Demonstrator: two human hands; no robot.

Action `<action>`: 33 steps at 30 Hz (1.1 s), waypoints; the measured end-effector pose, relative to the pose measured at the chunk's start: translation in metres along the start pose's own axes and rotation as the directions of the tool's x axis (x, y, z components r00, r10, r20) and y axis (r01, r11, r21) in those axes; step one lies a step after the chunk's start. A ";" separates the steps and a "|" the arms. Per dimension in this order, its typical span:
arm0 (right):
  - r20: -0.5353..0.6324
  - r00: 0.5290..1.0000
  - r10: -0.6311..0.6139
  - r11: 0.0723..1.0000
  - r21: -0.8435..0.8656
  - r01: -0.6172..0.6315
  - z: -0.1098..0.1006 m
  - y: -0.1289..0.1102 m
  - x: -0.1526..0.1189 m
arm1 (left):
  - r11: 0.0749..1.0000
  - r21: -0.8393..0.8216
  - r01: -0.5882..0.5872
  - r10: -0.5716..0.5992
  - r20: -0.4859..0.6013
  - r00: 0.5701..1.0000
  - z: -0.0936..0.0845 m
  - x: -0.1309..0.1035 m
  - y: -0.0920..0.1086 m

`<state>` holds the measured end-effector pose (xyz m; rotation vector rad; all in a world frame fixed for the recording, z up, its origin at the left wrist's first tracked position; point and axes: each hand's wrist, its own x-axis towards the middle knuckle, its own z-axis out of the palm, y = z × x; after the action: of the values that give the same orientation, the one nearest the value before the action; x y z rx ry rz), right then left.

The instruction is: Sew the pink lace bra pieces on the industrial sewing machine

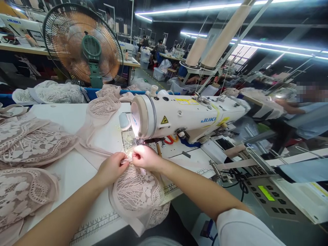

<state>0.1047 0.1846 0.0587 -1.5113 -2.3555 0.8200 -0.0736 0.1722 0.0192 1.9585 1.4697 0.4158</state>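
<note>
A pale pink lace bra point(135, 191) lies at the front of the sewing table, one cup hanging over the edge. My left hand point(112, 168) pinches a narrow edge of it between thumb and fingers. Close beside, my right hand point(146, 158) is closed on the same edge, just in front of the needle area. The white JUKI sewing machine point(164, 112) stands right behind my hands, its lamp lit; the needle is mostly hidden. A pink strap and band point(89, 140) run from my left hand back to another lace cup point(102, 107).
More pink lace bras point(28, 140) are piled on the left of the table point(66, 112). A large fan point(84, 46) stands behind. Red-handled scissors point(169, 139) lie under the machine arm. A control box point(269, 194) and tape feeder are at right; a co-worker point(307, 116) sits beyond.
</note>
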 end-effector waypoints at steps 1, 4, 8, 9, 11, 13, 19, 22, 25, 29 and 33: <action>0.005 1.000 0.012 0.996 0.083 -0.013 0.001 0.002 -0.001 | 1.000 0.002 0.004 -0.004 0.001 1.000 0.000 0.000 0.001; 0.022 0.999 0.043 0.953 0.300 -0.048 0.007 0.007 -0.004 | 1.000 0.017 0.015 -0.015 0.007 1.000 -0.001 -0.001 0.003; 0.019 0.995 0.101 0.889 0.446 -0.099 0.019 0.010 -0.002 | 0.998 0.058 0.020 -0.021 0.017 1.000 -0.001 -0.002 0.006; 0.012 0.993 0.114 0.882 0.459 -0.107 0.021 0.010 -0.001 | 0.997 0.070 0.019 -0.020 0.019 1.000 -0.001 -0.002 0.007; -0.016 0.991 0.134 0.880 0.462 -0.112 0.023 0.010 0.001 | 0.996 0.088 0.014 -0.017 0.023 1.000 0.000 -0.003 0.007; -0.041 0.991 0.130 0.895 0.435 -0.099 0.022 0.009 0.001 | 0.995 0.098 0.008 -0.010 0.026 1.000 0.000 -0.004 0.007; 0.033 0.999 -0.033 0.987 0.160 0.027 0.008 0.005 -0.003 | 0.997 0.074 -0.018 0.015 0.043 0.999 0.000 0.000 0.001; 0.070 0.992 -0.108 0.988 -0.106 0.115 0.005 0.004 -0.001 | 0.998 0.046 -0.039 0.036 0.061 0.998 -0.001 0.002 -0.002; 0.147 0.975 -0.169 0.921 -0.329 0.209 0.006 0.004 0.001 | 0.998 0.037 -0.045 0.042 0.084 0.996 -0.003 0.003 -0.003; 0.205 0.963 -0.176 0.825 -0.502 0.258 0.008 0.004 0.004 | 0.999 0.012 -0.048 0.046 0.114 0.992 -0.005 0.002 -0.002; 0.188 0.972 -0.139 0.785 -0.578 0.223 0.003 0.000 0.003 | 0.999 -0.020 -0.038 0.040 0.121 0.992 -0.008 0.002 -0.002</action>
<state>0.1025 0.1861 0.0558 -1.4089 -2.9904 0.1190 -0.0790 0.1770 0.0231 1.9654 1.3491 0.3196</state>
